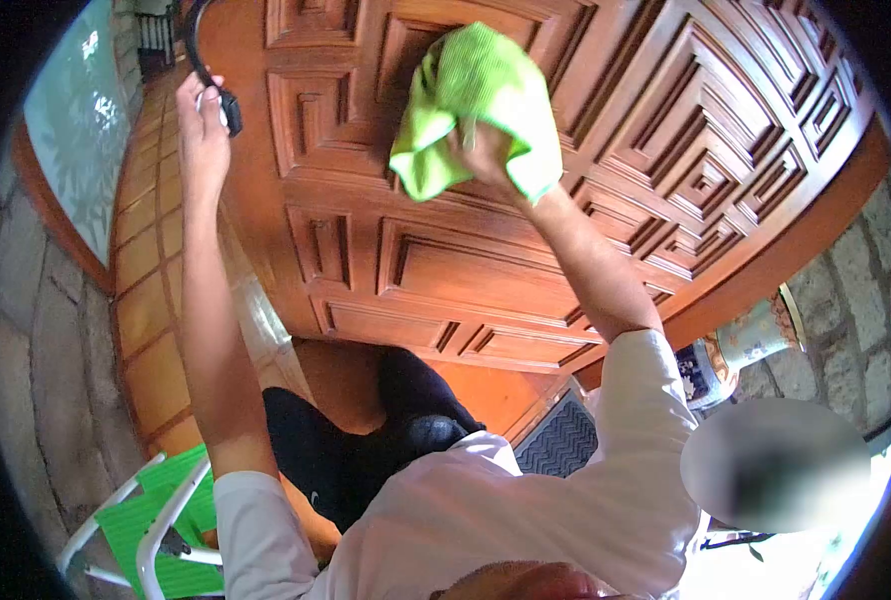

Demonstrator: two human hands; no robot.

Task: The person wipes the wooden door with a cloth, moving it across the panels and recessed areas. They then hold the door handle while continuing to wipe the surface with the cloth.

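Note:
A carved wooden door (466, 265) with raised rectangular panels fills the middle of the view. My right hand (483, 152) presses a bright green cloth (481, 75) to its upper panels; the fingers are partly covered by the folds. On the left, my left hand (204, 125) is closed around the lower end of a black curved door handle (196, 50) at the door's edge. Both arms are stretched out ahead of me.
Tan floor tiles (146, 240) run along the left, beside a frosted glass panel (81, 120). A green and white folding chair (156, 520) stands lower left. A patterned ceramic pot (756, 335) and a dark mat (561, 435) are on the right.

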